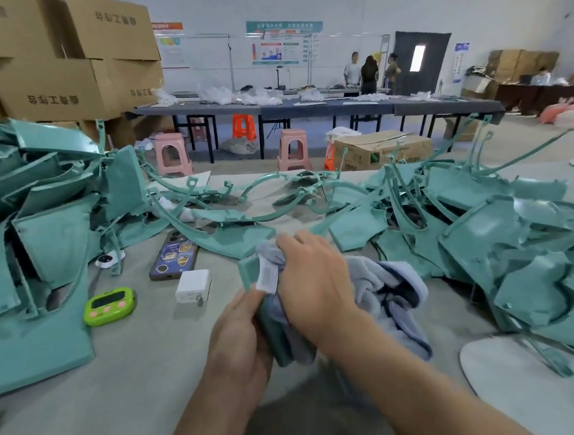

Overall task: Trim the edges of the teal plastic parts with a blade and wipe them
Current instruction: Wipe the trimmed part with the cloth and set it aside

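My left hand (241, 337) grips a teal plastic part (248, 271) from below, holding it upright over the table. My right hand (313, 280) holds a grey-blue cloth (384, 288) bunched against the part's upper face; a white label on the cloth hangs over the part. The rest of the cloth trails to the right over the table. Most of the part is hidden behind my hands and the cloth. No blade is in sight.
Heaps of teal parts lie at the left (38, 219) and right (521, 250), with thin curved teal strips (276, 190) behind. A phone (173, 255), white charger (193, 286), green timer (110, 306) sit left of my hands. A white plate (507, 371) lies right.
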